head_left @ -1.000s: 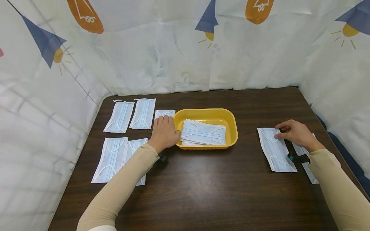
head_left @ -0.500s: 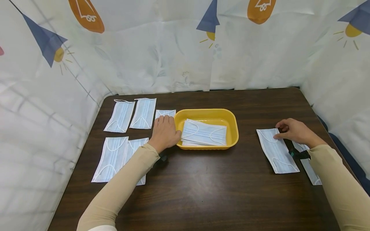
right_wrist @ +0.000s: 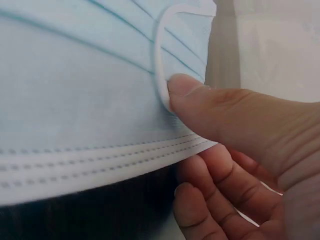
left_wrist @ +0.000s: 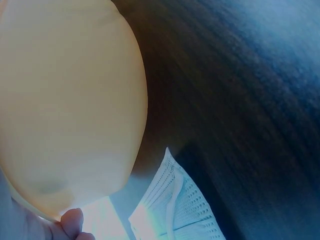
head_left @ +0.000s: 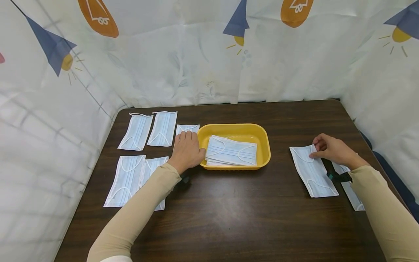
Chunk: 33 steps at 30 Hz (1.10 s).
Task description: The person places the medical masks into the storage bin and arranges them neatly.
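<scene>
On the dark brown wooden table (head_left: 229,203), the right hand (head_left: 332,151) pinches the far corner of a light blue paper face mask (head_left: 312,171) that lies flat near the right side, with the thumb on top by the white ear loop and the other fingers curled under the edge. Just to the right of it lies another blue mask (head_left: 351,189), partly hidden under the arm in its tan sleeve (head_left: 383,211). Over in the middle sits a yellow plastic tray with round corners (head_left: 263,140), and a small pile of blue masks (head_left: 232,153) rests inside it. The left hand (head_left: 187,151) lies flat with loose fingers against the tray's left wall, on top of a mask (head_left: 187,128) beside it. Four more blue masks (head_left: 140,156) lie in two rows at the left end of the table. Behind the table hangs a white cloth with orange and blue shapes (head_left: 183,58).
</scene>
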Motion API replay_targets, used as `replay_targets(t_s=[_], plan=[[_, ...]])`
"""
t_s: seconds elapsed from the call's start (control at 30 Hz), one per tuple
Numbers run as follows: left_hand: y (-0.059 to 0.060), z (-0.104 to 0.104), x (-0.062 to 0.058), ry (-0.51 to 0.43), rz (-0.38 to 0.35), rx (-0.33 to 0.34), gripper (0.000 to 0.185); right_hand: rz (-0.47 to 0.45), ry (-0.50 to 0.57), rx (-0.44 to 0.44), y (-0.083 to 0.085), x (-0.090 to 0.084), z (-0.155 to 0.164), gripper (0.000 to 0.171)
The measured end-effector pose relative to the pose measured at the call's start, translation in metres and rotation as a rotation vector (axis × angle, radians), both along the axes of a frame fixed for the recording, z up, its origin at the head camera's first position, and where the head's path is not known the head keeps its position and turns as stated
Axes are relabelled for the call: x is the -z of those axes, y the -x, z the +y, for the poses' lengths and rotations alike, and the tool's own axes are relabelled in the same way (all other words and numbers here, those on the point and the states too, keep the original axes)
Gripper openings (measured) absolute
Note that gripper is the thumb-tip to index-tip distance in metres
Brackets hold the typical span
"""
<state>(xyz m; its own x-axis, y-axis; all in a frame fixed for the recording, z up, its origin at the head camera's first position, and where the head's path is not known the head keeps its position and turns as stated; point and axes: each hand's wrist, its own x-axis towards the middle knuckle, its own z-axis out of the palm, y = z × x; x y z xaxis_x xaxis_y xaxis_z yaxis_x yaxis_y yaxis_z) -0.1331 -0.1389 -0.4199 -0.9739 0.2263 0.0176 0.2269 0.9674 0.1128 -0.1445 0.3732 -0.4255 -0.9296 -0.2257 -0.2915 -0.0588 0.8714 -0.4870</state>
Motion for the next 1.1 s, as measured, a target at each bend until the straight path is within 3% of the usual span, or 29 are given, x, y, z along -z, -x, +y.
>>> replay_targets(t_s=[0.17, 0.83, 1.1], plan=[[-0.001, 0.0, 0.0, 0.0, 0.001, 0.002, 0.037, 0.018, 0.002, -0.009, -0.002, 0.002, -0.003, 0.071], [-0.001, -0.001, 0.0, -0.004, 0.014, 0.013, 0.036, 0.04, -0.021, 0.003, -0.011, 0.003, -0.013, 0.04], [-0.001, 0.0, -0.001, 0.002, 0.003, 0.01, 0.039, -0.034, 0.035, 0.021, -0.014, 0.001, -0.014, 0.051]])
